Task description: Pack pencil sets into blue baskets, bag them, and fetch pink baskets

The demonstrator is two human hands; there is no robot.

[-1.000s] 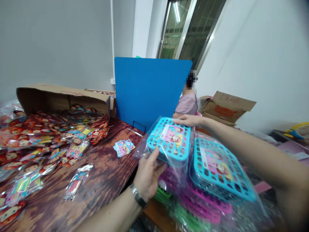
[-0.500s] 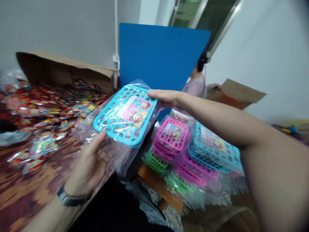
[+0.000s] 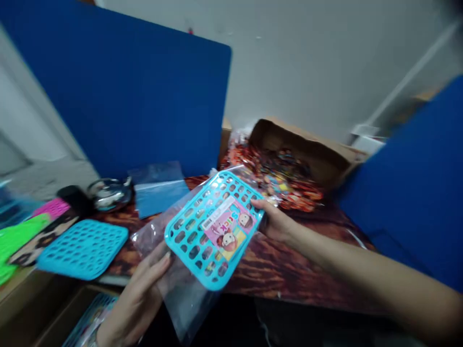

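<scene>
A turquoise plastic basket [image 3: 191,226] with a slotted surface is held tilted in front of me, inside a clear plastic bag [image 3: 155,229]. A pink and yellow label [image 3: 231,226] with cartoon faces lies against its slotted side. My left hand [image 3: 139,299] grips the near left edge, thumb on top and the other fingers partly hidden beneath. At the far right edge, my right hand [image 3: 277,221] holds the basket with its thumb over the rim. Loose film from the bag hangs below and left of the basket.
A turquoise slotted piece [image 3: 85,248] and a bright green one [image 3: 23,241] lie at left, above an open cardboard box [image 3: 50,299]. A pile of small packets [image 3: 278,183] spills from a carton [image 3: 307,149]. Blue panels [image 3: 144,86] stand on both sides of the patterned table [image 3: 307,270].
My view has swung left, away from the stacked pink, green and turquoise baskets. Both hands still hold the bagged basket, which is now over the table edge.
</scene>
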